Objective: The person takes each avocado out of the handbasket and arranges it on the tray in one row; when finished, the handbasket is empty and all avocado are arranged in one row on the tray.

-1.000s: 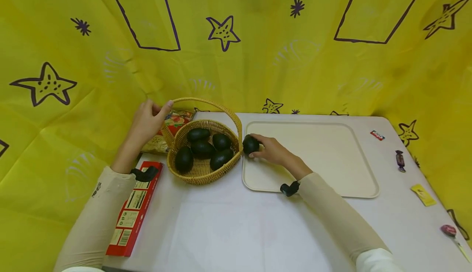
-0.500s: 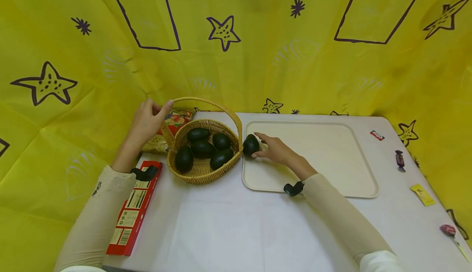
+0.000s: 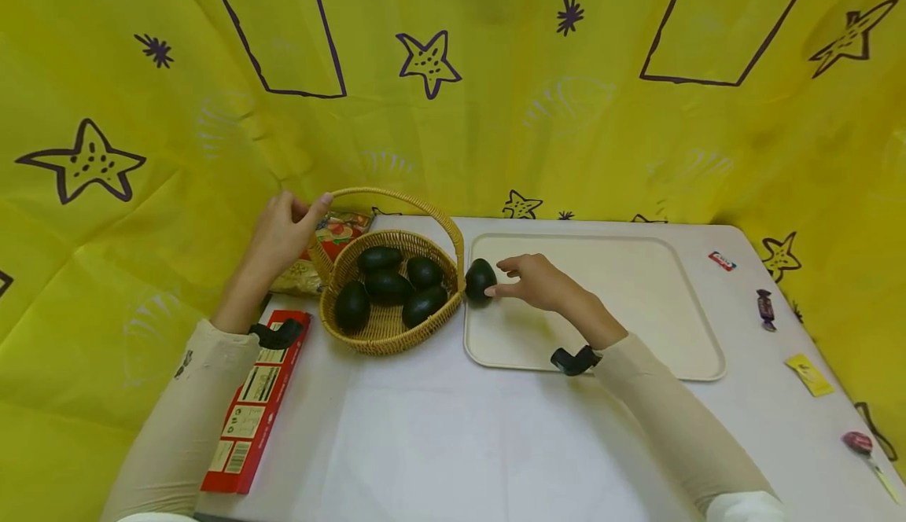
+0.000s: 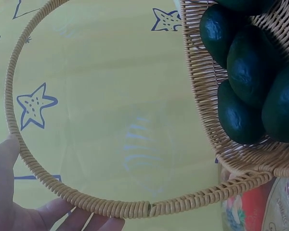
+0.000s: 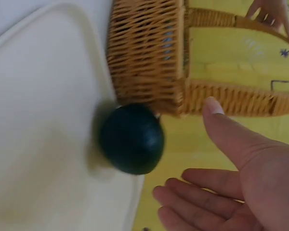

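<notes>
A wicker basket [image 3: 385, 345] with several dark green avocados [image 3: 388, 287] in it stands on the white table. My left hand [image 3: 278, 237] holds the left side of its tall arched handle [image 3: 425, 206]; the left wrist view has the thumb and fingers at the handle [image 4: 86, 201]. One more avocado [image 3: 480, 283] rests on the left edge of a cream tray [image 3: 602, 310], beside the basket. Just right of it is my right hand [image 3: 545, 284], fingers spread. The right wrist view shows a gap between that hand [image 5: 260, 178] and the avocado [image 5: 131, 138].
Food packets [image 3: 300, 277] lie behind and left of the basket. A long red box [image 3: 258, 400] lies near my left forearm. Along the right edge are small wrapped sweets [image 3: 766, 310], a yellow packet [image 3: 809, 374] and a lollipop [image 3: 859, 443]. Yellow cloth [image 3: 481, 129] hangs behind the table.
My right hand has let go of the avocado at the tray's left edge and drawn back to the right. My left hand and the basket have stayed put.
</notes>
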Available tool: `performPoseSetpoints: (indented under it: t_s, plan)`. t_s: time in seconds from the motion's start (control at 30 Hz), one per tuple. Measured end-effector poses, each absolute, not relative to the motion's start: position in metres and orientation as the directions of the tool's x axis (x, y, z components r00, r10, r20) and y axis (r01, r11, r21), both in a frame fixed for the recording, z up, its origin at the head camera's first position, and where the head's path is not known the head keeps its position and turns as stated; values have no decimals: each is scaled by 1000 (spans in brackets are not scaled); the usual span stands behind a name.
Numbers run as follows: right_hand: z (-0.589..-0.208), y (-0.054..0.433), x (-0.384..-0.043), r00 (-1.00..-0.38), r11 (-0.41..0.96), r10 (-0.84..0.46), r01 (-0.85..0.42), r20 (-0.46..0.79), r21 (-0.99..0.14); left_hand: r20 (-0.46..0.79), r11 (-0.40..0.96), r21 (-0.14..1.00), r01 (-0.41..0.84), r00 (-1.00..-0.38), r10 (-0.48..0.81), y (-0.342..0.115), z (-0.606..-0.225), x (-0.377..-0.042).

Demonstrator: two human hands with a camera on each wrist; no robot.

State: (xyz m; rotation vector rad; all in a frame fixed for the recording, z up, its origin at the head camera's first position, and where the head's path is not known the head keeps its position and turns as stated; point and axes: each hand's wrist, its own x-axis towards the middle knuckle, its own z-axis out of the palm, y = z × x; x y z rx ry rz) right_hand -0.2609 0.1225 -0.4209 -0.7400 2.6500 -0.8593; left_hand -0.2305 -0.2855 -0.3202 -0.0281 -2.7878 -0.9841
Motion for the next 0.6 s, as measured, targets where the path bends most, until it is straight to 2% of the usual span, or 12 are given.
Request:
performPoseSetpoints:
  t_s: [0.37, 0.6]
  plan:
    - [-386, 77, -228, -773, 690, -612, -419, -166, -590, 176, 783, 617, 81, -984, -37, -287, -320, -231]
    - [-375, 43, -211, -814, 748, -559, -415, -155, -518, 172, 784, 616, 73, -984, -44, -286, -319, -231]
